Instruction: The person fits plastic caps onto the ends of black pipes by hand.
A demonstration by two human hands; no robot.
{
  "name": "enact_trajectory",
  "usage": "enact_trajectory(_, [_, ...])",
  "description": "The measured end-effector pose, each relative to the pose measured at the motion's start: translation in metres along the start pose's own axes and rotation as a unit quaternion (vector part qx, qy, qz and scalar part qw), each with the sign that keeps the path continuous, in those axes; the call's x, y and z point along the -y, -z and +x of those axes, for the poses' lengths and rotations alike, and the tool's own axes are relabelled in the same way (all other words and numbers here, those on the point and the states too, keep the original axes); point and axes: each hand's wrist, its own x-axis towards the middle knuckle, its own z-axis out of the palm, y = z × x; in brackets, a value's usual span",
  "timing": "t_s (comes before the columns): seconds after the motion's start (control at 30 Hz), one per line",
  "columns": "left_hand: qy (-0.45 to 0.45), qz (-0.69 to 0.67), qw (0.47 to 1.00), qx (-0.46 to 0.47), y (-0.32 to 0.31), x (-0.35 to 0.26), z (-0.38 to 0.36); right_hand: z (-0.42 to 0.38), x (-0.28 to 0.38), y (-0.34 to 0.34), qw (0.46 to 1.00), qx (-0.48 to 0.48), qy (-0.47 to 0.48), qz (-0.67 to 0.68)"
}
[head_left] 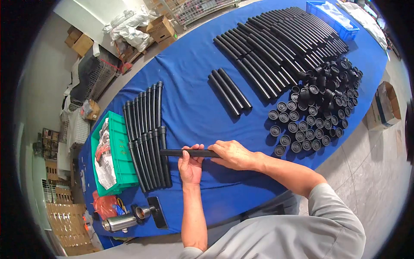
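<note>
A black tube [174, 152] lies level across both hands, above the blue cloth. Under its middle, my left hand [190, 167] has its fingers and thumb closed round it. My right hand [235, 155] grips the right end from above, covering that end. To the left, two rows of black tubes with wider collars at their upper ends [146, 159] lie side by side. Beyond my hands, several loose plain tubes [229, 91] rest apart from a large stack of tubes [284, 39]. A spread heap of round black caps [308, 125] lies to the right.
A green crate [125, 149] with crumpled packaging stands at the left edge of the blue-covered table [185, 112]. Near it are a steel flask [118, 223] and a dark phone-like slab [158, 213]. A blue bin [348, 32] sits far right; a cardboard box [384, 105] is beside the table.
</note>
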Motion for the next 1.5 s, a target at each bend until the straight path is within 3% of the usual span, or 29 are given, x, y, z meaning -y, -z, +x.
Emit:
enact_trajectory(0.57, [-0.026,0.027,0.999,-0.017,-0.007,0.001,-0.001,0.001,0.002,-0.001,0.999,0.003,-0.031,-0.040])
enact_trajectory(0.77, [-0.016,-0.004,1.000,0.002,-0.005,0.000,-0.001,-0.001,0.000,0.000,0.997,-0.019,-0.033,0.060])
enact_trajectory(0.87, [-0.024,-0.012,1.000,0.013,-0.011,-0.001,-0.001,0.003,0.000,0.008,0.986,0.040,-0.100,0.125])
enact_trajectory(0.97, [-0.014,-0.004,1.000,0.003,-0.009,0.001,0.000,0.001,-0.008,-0.001,0.995,-0.006,-0.049,0.083])
enact_trajectory(1.27, [-0.021,0.001,1.000,0.009,-0.008,0.001,-0.001,0.000,-0.003,0.000,0.997,0.026,-0.066,0.025])
enact_trajectory(1.37, [-0.019,0.030,0.999,-0.015,-0.014,0.002,-0.002,-0.001,-0.002,-0.003,0.998,-0.033,-0.024,-0.047])
enact_trajectory(1.5, [-0.019,0.006,1.000,0.007,-0.002,0.002,-0.002,0.000,0.002,0.006,0.997,-0.006,-0.055,0.058])
